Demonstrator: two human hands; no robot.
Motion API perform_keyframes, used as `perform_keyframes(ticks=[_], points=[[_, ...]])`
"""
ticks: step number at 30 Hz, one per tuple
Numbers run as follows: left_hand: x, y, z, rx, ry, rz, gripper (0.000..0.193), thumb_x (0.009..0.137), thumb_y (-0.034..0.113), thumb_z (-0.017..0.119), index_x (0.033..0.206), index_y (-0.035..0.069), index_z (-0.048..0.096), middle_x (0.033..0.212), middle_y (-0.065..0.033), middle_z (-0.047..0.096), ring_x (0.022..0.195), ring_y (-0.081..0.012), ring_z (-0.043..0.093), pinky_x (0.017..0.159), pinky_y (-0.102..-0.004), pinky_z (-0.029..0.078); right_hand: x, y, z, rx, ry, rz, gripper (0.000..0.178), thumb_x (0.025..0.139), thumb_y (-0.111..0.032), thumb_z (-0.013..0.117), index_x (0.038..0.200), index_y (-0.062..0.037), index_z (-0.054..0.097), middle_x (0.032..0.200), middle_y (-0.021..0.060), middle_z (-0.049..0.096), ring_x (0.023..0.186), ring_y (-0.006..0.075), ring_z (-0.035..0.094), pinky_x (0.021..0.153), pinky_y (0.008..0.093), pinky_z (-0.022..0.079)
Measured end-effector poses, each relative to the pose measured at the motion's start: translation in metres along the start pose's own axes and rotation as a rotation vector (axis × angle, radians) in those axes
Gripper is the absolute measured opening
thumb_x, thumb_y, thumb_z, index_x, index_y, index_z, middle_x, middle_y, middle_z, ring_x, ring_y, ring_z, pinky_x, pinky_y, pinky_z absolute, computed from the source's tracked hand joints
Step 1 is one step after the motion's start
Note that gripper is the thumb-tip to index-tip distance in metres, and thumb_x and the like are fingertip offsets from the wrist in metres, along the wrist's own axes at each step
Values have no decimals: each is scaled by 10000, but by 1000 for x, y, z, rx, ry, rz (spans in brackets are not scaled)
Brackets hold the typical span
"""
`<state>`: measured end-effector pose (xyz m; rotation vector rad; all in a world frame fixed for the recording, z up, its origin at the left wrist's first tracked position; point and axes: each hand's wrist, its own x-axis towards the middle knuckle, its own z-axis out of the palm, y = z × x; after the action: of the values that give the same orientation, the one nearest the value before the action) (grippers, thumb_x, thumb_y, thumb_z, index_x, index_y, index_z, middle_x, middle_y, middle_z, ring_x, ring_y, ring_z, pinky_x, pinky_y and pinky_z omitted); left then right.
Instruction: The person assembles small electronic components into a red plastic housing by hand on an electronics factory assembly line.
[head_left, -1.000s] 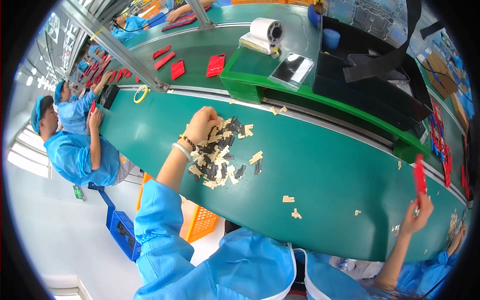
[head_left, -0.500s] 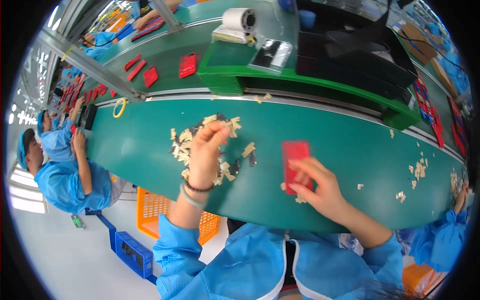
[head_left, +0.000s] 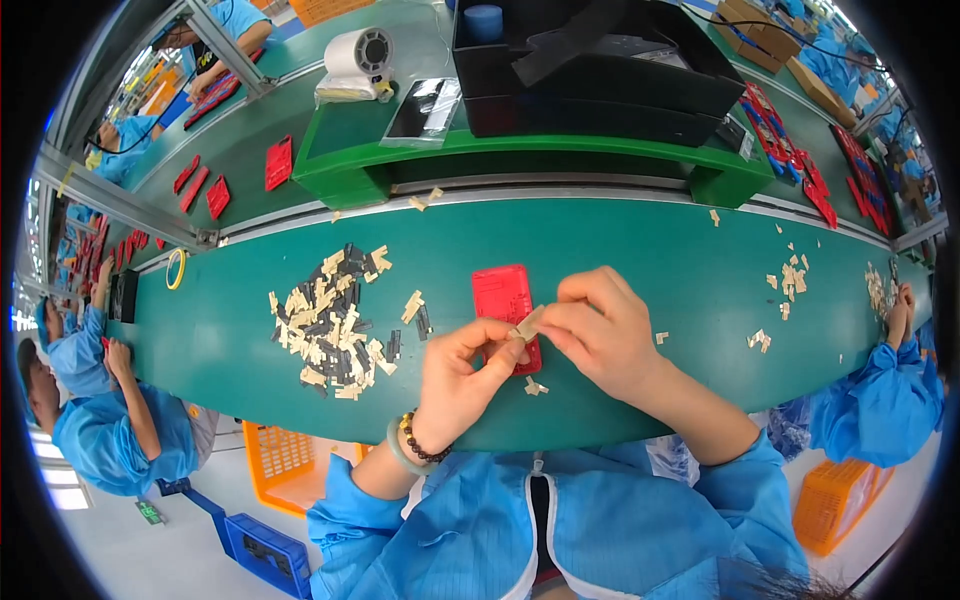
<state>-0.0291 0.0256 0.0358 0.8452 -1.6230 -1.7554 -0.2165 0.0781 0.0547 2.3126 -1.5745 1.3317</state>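
Over a red rectangular plastic shell (head_left: 501,288) on the green bench, my two hands meet at their fingertips. Between them is a small beige strip-like piece (head_left: 530,322). My left hand (head_left: 465,378) pinches its lower end, and my right hand (head_left: 608,335) grips the upper end with thumb and fingers. The lower half of the shell is partly covered by my hands. To the left lies a loose pile of beige and black small pieces (head_left: 335,322). A few more beige pieces (head_left: 537,386) lie just below the shell.
A green raised shelf (head_left: 340,160) along the far edge carries a black bin (head_left: 600,110) and a white roll (head_left: 358,52). Yellow tape (head_left: 176,269) stands at the left. Scattered beige bits (head_left: 790,278) lie to the right. Co-workers sit at both ends of the bench.
My left hand has come from the pile to the shell and met my right hand, which has lifted off the shell. The view has shifted, moving the scene leftward.
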Motion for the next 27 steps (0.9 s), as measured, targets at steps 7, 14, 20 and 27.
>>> perform_keyframes(ticks=[7, 14, 20, 27], points=[[5, -6, 3, 159, -8, 390, 97, 847, 41, 671, 936, 15, 697, 978, -65, 652, 1004, -199, 573, 791, -290, 464, -16, -7, 4, 293, -50, 141, 172, 788, -24, 697, 954, -23, 656, 927, 81, 610, 775, 223, 622, 637, 298, 512], [6, -3, 0, 406, -112, 707, 117, 751, 84, 725, 866, 70, 743, 1189, -83, 669, 1232, -354, 494, 1008, -475, 333, -31, -15, 4, 602, -89, 301, 140, 870, 4, 601, 994, 27, 661, 876, 102, 667, 711, 174, 644, 594, 278, 502], [8, -9, 14, 154, -22, 520, 118, 730, 69, 716, 845, 89, 731, 1156, -56, 681, 1194, -351, 525, 955, -456, 391, -33, -11, 3, 446, -45, 289, 77, 875, -3, 602, 925, 25, 653, 780, 91, 664, 664, 169, 649, 565, 281, 505], [10, 8, 3, 712, -141, 923, 212, 660, 104, 789, 845, 89, 686, 953, -14, 690, 879, -239, 606, 743, -389, 449, -49, 40, -16, 155, -119, 676, 99, 791, -26, 694, 880, -50, 658, 795, 64, 641, 701, 183, 634, 602, 289, 509]])
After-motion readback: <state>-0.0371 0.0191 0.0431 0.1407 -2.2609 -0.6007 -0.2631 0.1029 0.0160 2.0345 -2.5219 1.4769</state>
